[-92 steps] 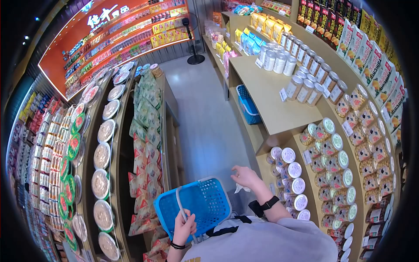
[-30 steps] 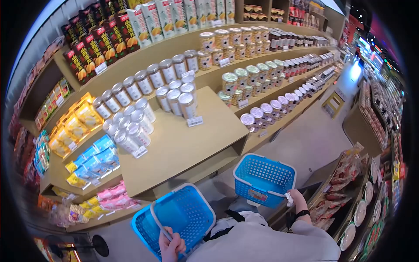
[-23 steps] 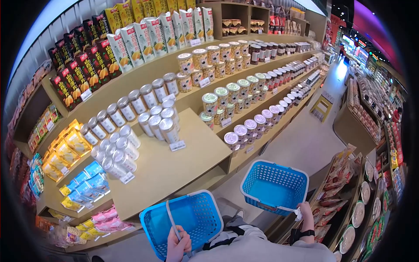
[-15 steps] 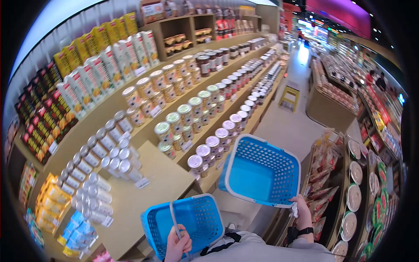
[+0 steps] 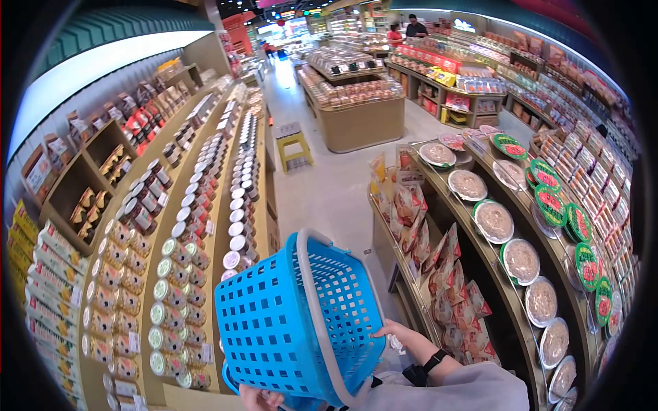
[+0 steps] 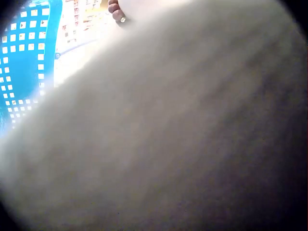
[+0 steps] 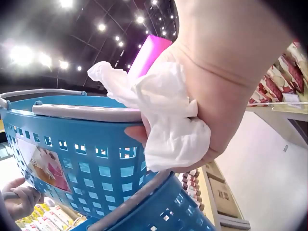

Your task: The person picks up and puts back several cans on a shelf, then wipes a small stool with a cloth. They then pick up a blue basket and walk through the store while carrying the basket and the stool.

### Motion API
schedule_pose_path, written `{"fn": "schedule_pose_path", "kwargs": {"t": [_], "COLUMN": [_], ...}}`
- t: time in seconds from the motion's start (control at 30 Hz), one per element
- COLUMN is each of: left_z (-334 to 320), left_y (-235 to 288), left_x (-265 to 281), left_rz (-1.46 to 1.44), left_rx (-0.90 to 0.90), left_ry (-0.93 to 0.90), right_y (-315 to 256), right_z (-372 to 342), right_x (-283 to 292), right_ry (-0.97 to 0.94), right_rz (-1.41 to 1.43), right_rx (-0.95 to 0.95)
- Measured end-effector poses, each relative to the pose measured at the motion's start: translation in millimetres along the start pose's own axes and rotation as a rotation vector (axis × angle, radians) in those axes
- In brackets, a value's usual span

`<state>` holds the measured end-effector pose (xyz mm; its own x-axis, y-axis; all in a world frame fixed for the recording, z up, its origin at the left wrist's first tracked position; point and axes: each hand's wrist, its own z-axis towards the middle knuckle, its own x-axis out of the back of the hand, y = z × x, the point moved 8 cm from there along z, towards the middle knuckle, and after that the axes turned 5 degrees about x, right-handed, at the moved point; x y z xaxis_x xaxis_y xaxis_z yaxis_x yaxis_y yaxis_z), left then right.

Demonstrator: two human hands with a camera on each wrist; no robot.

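A blue perforated shopping basket [image 5: 257,322] with a grey handle is tilted on its side in front of me. My right hand [image 5: 397,333] grips its rim and also holds a crumpled white tissue [image 7: 175,132], which covers part of the palm in the right wrist view. Beneath it sits a second blue basket [image 7: 168,209], mostly hidden in the head view. My left hand [image 7: 21,198] has its fingers curled round a grey handle below the upper basket; in the head view that hand is largely covered. Pale blur fills most of the left wrist view, with blue basket [image 6: 21,65] at its corner.
Shelves of lidded jars [image 5: 181,281] line the left. On the right, a rack holds red snack bags [image 5: 459,301] and round packaged trays [image 5: 521,260]. A yellow step stool [image 5: 295,151] stands in the aisle before a brown display island [image 5: 363,123]. Two people are far back.
My view has swung round to face down the aisle. The right hand has taken a second basket, lifted it and brought it left, over the one held by the left hand.
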<state>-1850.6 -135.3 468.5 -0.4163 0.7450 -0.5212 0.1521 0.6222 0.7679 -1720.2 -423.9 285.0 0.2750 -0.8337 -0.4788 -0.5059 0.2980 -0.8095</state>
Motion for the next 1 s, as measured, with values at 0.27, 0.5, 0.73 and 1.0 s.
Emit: {"fn": "schedule_pose_path", "kwargs": {"t": [0.27, 0.5, 0.73, 1.0], "left_z": [123, 225, 294, 410], "left_y": [56, 84, 158, 199], "left_x": [-56, -65, -127, -184], "left_rz": [0.290, 0.551, 1.126, 1.238], "left_rx": [0.092, -0.034, -0.282, -0.778], "left_ry": [-0.274, -0.328, -0.290, -0.073], "right_y": [-31, -81, -88, -151], "right_z": [61, 114, 151, 265], "right_x": [22, -3, 4, 41], "right_ry": [0.230, 0.339, 0.351, 0.240], "right_rz": [0.166, 0.288, 0.398, 0.232], "right_rx": [0.016, 0.102, 0.130, 0.057]}}
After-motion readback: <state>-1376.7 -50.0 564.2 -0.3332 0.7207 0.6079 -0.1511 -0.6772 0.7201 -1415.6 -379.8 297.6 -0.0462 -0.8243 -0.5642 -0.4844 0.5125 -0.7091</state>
